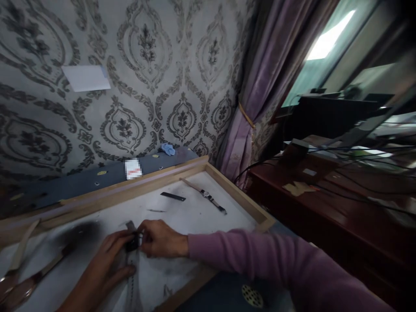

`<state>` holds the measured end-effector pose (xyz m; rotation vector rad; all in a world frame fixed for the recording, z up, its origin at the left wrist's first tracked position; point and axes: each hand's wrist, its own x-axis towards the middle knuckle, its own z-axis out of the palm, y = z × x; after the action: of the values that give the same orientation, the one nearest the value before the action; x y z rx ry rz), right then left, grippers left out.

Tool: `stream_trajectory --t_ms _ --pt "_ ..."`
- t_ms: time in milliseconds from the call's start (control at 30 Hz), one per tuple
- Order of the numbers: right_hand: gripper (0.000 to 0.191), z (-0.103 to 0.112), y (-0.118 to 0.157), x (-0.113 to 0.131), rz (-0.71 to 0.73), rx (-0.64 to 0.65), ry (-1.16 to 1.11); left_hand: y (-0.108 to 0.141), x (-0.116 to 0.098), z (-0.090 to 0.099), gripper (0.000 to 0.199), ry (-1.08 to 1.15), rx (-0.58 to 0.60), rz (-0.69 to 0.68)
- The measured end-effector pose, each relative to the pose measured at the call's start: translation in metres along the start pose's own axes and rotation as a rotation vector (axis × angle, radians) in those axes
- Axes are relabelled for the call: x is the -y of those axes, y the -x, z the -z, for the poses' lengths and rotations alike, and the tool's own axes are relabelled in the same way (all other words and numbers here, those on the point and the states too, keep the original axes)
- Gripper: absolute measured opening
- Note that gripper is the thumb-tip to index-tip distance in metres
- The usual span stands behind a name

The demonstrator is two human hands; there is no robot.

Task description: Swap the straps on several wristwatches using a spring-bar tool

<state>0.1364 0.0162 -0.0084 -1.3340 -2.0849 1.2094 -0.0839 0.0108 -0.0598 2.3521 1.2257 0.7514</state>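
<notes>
A dark wristwatch (131,243) is held over the white surface of a wood-rimmed tray (238,190); its grey strap, dotted with holes, hangs down toward me. My left hand (105,262) grips the watch from the left, fingers over its case and thumb lower down beside the strap. On the other side, my right hand (162,238) is closed in a pinch at the edge of the watch case. Exactly what those right fingertips grip is blurred. Beyond the hands lie a thin pointed tool (156,210), a flat black strip (173,196) and another wristwatch (206,195) with its strap stretched out.
At the left, blurred straps and shiny round pieces (22,291) lie in the tray. Behind its raised wooden rim are a white packet (133,169) and a crumpled blue cloth (168,149). A reddish-brown desk (325,212) with loose cables stands to the right.
</notes>
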Motion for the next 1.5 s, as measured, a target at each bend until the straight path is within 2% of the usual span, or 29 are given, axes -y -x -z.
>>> stream_trajectory --t_ms 133,233,367,567,667,833,900,1033,1200,1333,1500 --pt "0.025 0.015 0.001 -0.008 0.011 -0.043 0.093 -0.001 0.002 -0.001 0.046 0.034 0.017 -0.06" --pt "0.026 0.034 0.001 -0.018 0.04 -0.184 0.264 0.0 0.006 -0.006 0.061 0.0 0.018 -0.079" --pt "0.021 0.052 0.0 -0.027 0.076 -0.237 0.431 -0.007 0.01 -0.01 0.073 -0.085 0.046 -0.134" --pt "0.013 0.053 -0.007 -0.028 0.001 -0.192 0.637 -0.019 0.009 -0.006 0.07 -0.145 0.155 -0.162" --pt "0.014 0.053 -0.009 -0.028 0.003 -0.188 0.654 -0.022 0.013 -0.01 0.071 -0.182 0.17 -0.189" --pt "0.021 0.052 -0.011 -0.029 -0.037 -0.163 0.682 -0.024 0.022 -0.013 0.083 -0.227 0.201 -0.254" --pt "0.02 0.052 -0.011 -0.03 -0.035 -0.158 0.685 -0.024 0.022 -0.011 0.079 -0.224 0.222 -0.262" --pt "0.02 0.052 -0.011 -0.031 -0.023 -0.145 0.675 -0.026 0.019 -0.005 0.066 -0.242 0.281 -0.214" --pt "0.019 0.053 -0.011 -0.034 -0.006 -0.153 0.659 -0.033 0.005 -0.001 0.064 -0.269 0.397 -0.016" --pt "0.017 0.053 -0.011 -0.031 0.008 -0.162 0.666 -0.039 -0.01 0.004 0.074 -0.21 0.395 0.066" --pt "0.007 0.059 -0.011 -0.024 0.024 -0.173 0.685 -0.044 -0.027 0.012 0.071 -0.14 0.377 0.085"
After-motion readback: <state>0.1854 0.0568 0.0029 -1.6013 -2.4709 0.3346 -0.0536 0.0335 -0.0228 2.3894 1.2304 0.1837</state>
